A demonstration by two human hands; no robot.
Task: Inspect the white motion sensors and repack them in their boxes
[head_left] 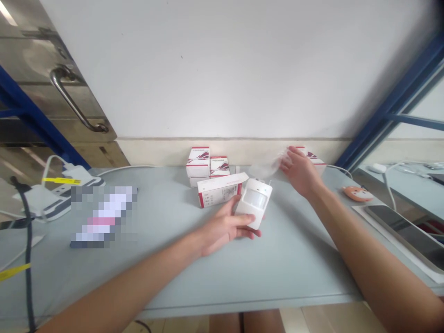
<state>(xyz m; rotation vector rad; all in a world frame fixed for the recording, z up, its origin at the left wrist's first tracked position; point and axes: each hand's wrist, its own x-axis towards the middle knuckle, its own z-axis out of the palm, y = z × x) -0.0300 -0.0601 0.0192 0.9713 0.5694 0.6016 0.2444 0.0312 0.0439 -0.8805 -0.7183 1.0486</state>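
- We have the sensor (255, 201) in our left hand (225, 226), fingers spread across its lower part.
- Our right hand (300, 171) pinches a clear bag (267, 166) near the far boxes (198, 163).
- A lone box (218, 190) sits just beside the sensor.
- The table (277, 268) lies open toward its near edge.

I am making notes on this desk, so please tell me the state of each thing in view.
Left hand, holding the white motion sensor
White motion sensor, tilted, unboxed
Right hand, raised, touching clear plastic wrap
Product box, lying flat on the desk
Stacked product boxes, upright, closed
Smartphone, lying flat, screen dark
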